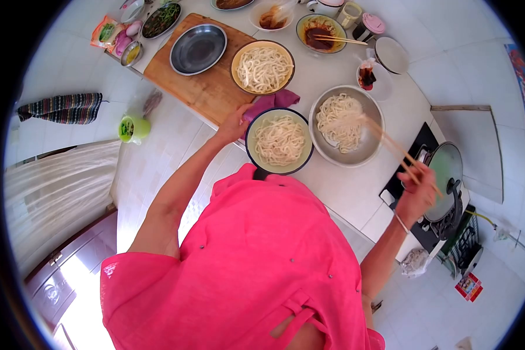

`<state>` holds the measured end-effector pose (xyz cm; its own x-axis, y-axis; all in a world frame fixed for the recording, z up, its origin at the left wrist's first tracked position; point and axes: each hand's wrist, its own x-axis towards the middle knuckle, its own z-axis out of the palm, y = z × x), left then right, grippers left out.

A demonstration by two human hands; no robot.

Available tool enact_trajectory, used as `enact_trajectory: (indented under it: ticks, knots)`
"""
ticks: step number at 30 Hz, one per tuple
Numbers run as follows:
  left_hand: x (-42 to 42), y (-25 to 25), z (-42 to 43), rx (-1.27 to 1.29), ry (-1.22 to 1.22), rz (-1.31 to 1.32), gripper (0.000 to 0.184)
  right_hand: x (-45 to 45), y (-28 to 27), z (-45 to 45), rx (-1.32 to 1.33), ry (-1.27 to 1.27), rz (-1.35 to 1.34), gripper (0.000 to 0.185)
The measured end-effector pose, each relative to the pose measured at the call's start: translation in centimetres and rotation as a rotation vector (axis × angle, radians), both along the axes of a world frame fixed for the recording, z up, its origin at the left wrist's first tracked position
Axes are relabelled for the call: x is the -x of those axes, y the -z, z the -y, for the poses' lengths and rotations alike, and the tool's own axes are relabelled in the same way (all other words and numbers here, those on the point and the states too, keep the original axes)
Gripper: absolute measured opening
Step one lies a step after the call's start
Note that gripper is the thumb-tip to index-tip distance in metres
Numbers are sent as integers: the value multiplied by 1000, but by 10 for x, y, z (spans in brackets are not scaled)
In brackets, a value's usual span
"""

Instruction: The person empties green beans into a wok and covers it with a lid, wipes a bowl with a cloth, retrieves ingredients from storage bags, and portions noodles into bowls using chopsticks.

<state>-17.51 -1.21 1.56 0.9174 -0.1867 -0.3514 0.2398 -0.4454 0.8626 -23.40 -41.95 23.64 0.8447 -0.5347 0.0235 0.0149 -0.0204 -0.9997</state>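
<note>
My right hand (416, 189) grips a pair of wooden chopsticks (396, 146), their blurred tips at the noodles (339, 119) in a steel bowl (367, 149). At the counter's front edge, my left hand (234, 124) is closed on a purple cloth (271, 104), beside a dark-rimmed bowl (250, 146). Pale noodles (280, 140) fill much of that bowl. Behind the cloth, a yellowish bowl (234, 73) holds more noodles (265, 69). The fingertips of my left hand are partly hidden by the cloth.
A cutting board (184, 87) bears an empty metal dish (198, 49). Toward the back is a bowl of dark sauce (318, 35) with chopsticks across it. Right of my right hand, a glass-lidded pan (446, 169) sits on the stove (411, 160). A green bin (137, 129) stands at left.
</note>
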Motion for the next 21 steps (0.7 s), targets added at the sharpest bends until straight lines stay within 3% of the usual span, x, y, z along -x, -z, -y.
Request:
enact_trajectory:
  ticks: [1,5,9,10,13,16,18,21]
  knots:
    - [-3,3,2,-67,45,73,43,-2,4,-11,116,-1,-145,31]
    - [-11,37,-4,-316,221,328,49,-7,13,-38,188,-141,-163,30]
    - [-25,35,-5,-405,287,229,34,-25,22,-64,147,-236,-132,29]
    - [-23,34,-4,-308,138,319,28,-31,23,-73,122,-250,-120,29]
    - [-30,28,-13,-306,46,347,27,-56,31,-101,33,-299,-71,27]
    - [-31,-5,-20,-387,171,174,28,-83,50,-138,-10,-399,-20,26]
    - [-32,31,-31,-188,90,166,31,-97,61,-164,-37,-461,-34,25]
    - [-30,21,-31,-82,22,152,30,-110,69,-190,-115,-486,-24,23]
